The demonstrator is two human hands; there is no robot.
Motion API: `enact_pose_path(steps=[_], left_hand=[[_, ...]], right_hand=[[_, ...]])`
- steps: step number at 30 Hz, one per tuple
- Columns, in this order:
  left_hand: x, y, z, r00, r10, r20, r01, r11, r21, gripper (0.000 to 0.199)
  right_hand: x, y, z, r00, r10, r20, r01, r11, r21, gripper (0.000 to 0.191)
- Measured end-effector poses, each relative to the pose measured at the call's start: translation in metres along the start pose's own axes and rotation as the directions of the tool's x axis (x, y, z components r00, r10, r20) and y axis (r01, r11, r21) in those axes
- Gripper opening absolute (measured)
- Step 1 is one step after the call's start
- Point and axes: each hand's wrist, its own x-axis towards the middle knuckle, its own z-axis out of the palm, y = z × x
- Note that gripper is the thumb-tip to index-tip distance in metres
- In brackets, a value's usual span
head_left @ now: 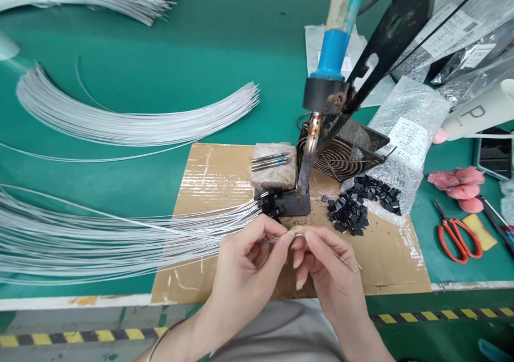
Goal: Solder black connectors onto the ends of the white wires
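My left hand pinches a thin white wire between thumb and fingers, over the front of the cardboard. Right beside it, my right hand has thumb and index finger pressed together at the wire's end; a fine strand trails from it to the right. The fingertips hide the small piece where the hands nearly meet. Just beyond them, a bundle of white wires ends in black connectors on a dark metal base.
A blue-handled soldering iron slants down above the base, beside a small black fan. Loose black pieces lie on the right, near a bubble-wrap bag and orange scissors. Another wire bundle rests at the back left.
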Motion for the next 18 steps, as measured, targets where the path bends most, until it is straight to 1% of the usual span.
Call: enact_pose_path(steps=[4, 9, 12, 15, 18], left_hand=[[0.0019, 0.0028, -0.0016, 1.0, -0.01, -0.011, 0.01, 0.999, -0.036, 0.019], [0.0027, 0.003, -0.0004, 1.0, -0.013, -0.02, 0.012, 0.999, -0.051, 0.02], [0.0042, 0.0038, -0.0002, 0.999, 0.001, -0.038, -0.003, 0.999, -0.046, 0.019], [0.0065, 0.0065, -0.0011, 0.998, 0.009, -0.054, -0.01, 1.0, -0.005, 0.018], [0.0083, 0.0088, -0.0019, 0.997, 0.045, -0.064, -0.043, 0.999, 0.029, 0.018]], right_hand=[[0.0017, -0.0021, -0.0004, 0.998, -0.056, 0.028, 0.056, 0.998, -0.012, 0.025], [0.0028, -0.004, -0.0006, 0.992, -0.118, 0.045, 0.121, 0.991, -0.057, 0.025], [0.0024, -0.0031, -0.0022, 0.993, -0.115, 0.032, 0.117, 0.991, -0.068, 0.025], [0.002, 0.0001, -0.0042, 0.995, -0.104, 0.008, 0.104, 0.987, -0.119, 0.018], [0.0017, 0.0037, -0.005, 0.993, -0.117, -0.012, 0.113, 0.978, -0.177, 0.01]])
